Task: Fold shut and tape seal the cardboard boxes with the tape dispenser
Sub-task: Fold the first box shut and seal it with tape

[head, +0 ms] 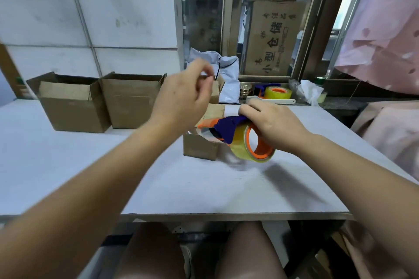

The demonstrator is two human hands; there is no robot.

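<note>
A small brown cardboard box [199, 146] sits mid-table on the white tabletop [204, 188]. The blue-and-orange tape dispenser with its clear yellowish roll [226, 129] is tilted over the box top, and the right hand [274, 122] grips it from above. The left hand [183, 97] hovers above the box, blurred, fingers curled; whether it pinches anything cannot be told. Two open brown cardboard boxes [74, 106] stand side by side at far left.
</note>
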